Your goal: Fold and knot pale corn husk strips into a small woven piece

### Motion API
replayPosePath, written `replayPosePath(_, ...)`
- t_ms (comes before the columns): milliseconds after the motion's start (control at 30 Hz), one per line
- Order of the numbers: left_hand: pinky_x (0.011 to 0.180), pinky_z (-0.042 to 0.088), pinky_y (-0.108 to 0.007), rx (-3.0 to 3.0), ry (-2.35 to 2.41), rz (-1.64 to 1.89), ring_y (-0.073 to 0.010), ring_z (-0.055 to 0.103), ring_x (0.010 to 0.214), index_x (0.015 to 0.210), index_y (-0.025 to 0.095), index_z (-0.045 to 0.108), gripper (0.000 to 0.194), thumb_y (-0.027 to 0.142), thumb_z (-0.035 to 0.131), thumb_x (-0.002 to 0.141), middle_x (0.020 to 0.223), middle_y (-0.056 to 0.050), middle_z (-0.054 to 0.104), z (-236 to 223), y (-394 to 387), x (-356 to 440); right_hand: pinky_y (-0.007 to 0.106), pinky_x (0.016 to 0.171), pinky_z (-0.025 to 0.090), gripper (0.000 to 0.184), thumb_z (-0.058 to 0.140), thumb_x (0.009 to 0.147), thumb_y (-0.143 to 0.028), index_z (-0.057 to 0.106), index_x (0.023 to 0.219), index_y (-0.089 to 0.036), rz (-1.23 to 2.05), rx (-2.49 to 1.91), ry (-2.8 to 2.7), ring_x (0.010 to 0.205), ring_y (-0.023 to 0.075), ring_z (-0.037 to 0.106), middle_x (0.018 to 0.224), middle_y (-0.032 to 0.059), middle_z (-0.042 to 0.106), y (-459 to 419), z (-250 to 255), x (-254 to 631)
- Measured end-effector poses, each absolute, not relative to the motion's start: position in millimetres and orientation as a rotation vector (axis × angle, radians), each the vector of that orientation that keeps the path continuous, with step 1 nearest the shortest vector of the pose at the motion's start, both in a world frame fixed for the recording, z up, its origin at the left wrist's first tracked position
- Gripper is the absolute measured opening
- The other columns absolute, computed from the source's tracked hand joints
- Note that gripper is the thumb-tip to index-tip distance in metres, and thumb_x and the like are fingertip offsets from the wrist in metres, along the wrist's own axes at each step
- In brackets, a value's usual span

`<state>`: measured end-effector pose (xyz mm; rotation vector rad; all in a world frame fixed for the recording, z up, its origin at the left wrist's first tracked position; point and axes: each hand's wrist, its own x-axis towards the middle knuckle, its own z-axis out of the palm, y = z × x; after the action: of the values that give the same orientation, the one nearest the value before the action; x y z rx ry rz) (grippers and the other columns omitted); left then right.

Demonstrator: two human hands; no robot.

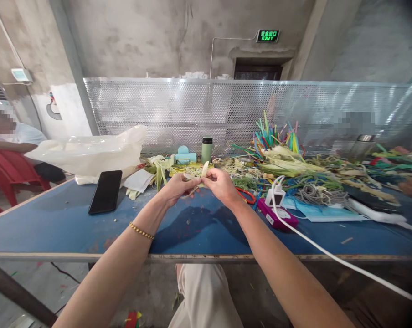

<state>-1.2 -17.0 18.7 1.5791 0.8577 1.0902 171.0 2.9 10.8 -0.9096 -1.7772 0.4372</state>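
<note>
Above the middle of the blue table, a pale strip of corn husk [205, 169] stands up between my fingers. My left hand [179, 187] comes in from the left, closed in a pinch on the strip's lower part. Meeting it from the other side, my right hand [220, 184] pinches the same strip with thumb and forefinger. The fingertips of both hands nearly touch, and they hide the strip's lower end. Behind the hands lie loose husk pieces [161, 167] and a heap of dried husks [286, 160].
A black phone [105, 192] lies at left beside a white plastic bag [90, 155]. At right are a purple power block [277, 214] with a white cable, and a blue face mask [324, 212]. A green bottle [207, 149] stands behind. A person [24, 136] sits far left.
</note>
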Motion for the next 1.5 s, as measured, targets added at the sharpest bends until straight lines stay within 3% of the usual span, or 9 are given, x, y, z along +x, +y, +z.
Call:
replayPosePath(233,0.044,0.030,-0.023,1.559,0.843,1.173,-0.0096,0.050,0.045,0.063,0.013,0.063,0.028,0.036,0.077,0.068,0.054,-0.003,0.063,19,-18,0,0.024,0.056,0.040,0.021,0.065,0.076,-0.035,0.060,0.070,-0.016,0.488,-0.886,-1.783,0.063,0.0142,0.052,0.066,0.0019,0.060,3,9,169)
replayPosePath(533,0.046,0.031,-0.023,1.638,0.849,1.050,-0.0091,0.047,0.047,0.064,0.012,0.068,0.026,0.036,0.075,0.068,0.053,-0.003,0.061,21,-22,-2,0.024,0.056,0.036,0.026,0.071,0.071,-0.039,0.061,0.067,-0.015,0.570,-0.843,-1.707,0.058,0.0116,0.046,0.063,-0.0010,0.056,-1,13,168)
replayPosePath(767,0.047,0.029,-0.023,1.629,0.896,1.184,-0.0089,0.046,0.047,0.060,0.012,0.065,0.028,0.037,0.072,0.071,0.050,-0.001,0.057,18,-14,-3,0.025,0.061,0.040,0.031,0.055,0.088,-0.040,0.067,0.076,-0.014,0.328,-0.961,-1.877,0.065,0.0149,0.056,0.069,0.0038,0.065,-7,21,175)
replayPosePath(1033,0.049,0.030,-0.024,1.643,0.889,1.245,-0.0086,0.044,0.047,0.063,0.012,0.065,0.027,0.037,0.072,0.071,0.050,0.000,0.057,15,-11,-1,0.025,0.062,0.043,0.012,0.059,0.081,-0.020,0.067,0.074,-0.016,0.382,-1.011,-2.024,0.064,0.0156,0.060,0.068,0.0034,0.068,-11,20,177)
replayPosePath(1233,0.048,0.028,-0.023,1.684,0.964,1.238,-0.0089,0.044,0.048,0.064,0.012,0.068,0.025,0.036,0.073,0.068,0.049,0.000,0.056,14,-10,-2,0.026,0.063,0.043,0.015,0.047,0.083,-0.009,0.057,0.079,-0.019,0.440,-1.047,-2.039,0.061,0.0148,0.061,0.067,0.0015,0.068,-11,16,173)
replayPosePath(1500,0.049,0.031,-0.023,1.581,0.882,1.291,-0.0082,0.045,0.048,0.065,0.012,0.063,0.026,0.035,0.074,0.066,0.056,-0.001,0.060,12,-8,0,0.025,0.060,0.040,0.016,0.055,0.084,-0.022,0.059,0.069,-0.018,0.382,-0.965,-2.038,0.060,0.0135,0.055,0.063,0.0002,0.064,-10,16,173)
